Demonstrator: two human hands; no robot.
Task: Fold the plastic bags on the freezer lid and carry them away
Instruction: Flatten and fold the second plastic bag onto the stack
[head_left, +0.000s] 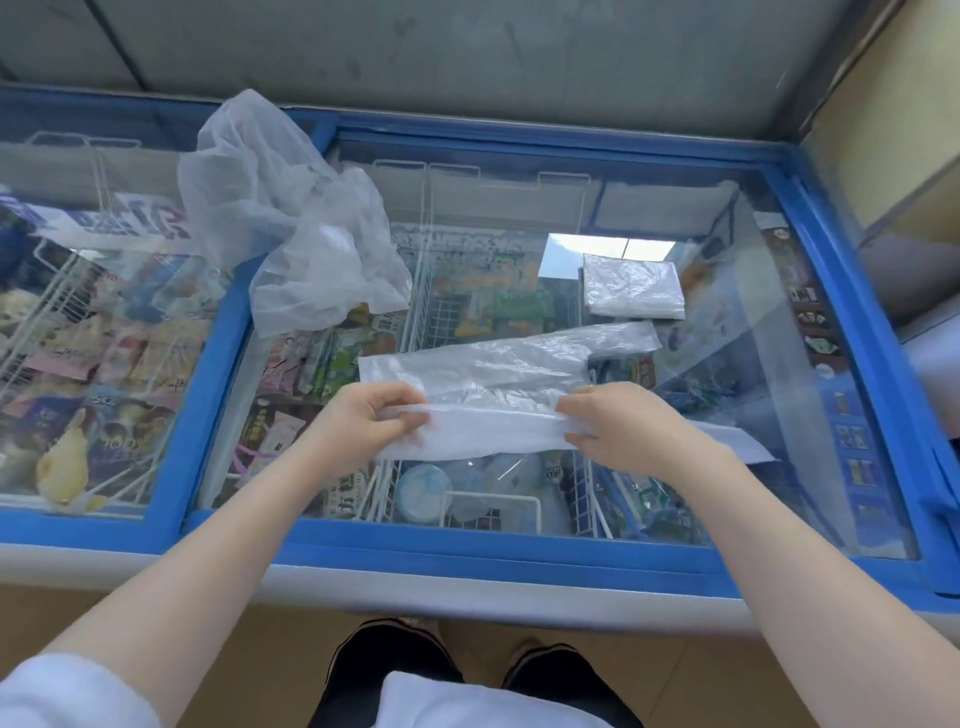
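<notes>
Your fingers are curled on the near edge of the bag (493, 384) — left hand (363, 421) pinching it at the left, thumb on top, right hand (613, 426) gripping it at the right, with a ring showing on one finger. Between the two hands the near strip of the bag is turned up and over, a whitish band lying on the sheet. The rest of the bag lies flat on the lid (753, 415), stretching away from you and to the right, one handle reaching toward the far right and another poking out to the right past your right wrist.

From the head view, a folded bag (631, 288) sits as a neat square on the glass beyond your right hand, apart from the one you hold. At far left, a loose heap of bags (291, 223) stands crumpled and puffed up, straddling the blue frame (208, 389) between the two glass panes.

Through the glass you see white wire baskets (426, 291) and packets of frozen goods — a round pale-blue tub (423, 491) lies just below your hands. Your forearms are bare, white sleeves at the lower corners, and dark shoes (395, 670) stand on the tan floor against the freezer's grey front edge.
</notes>
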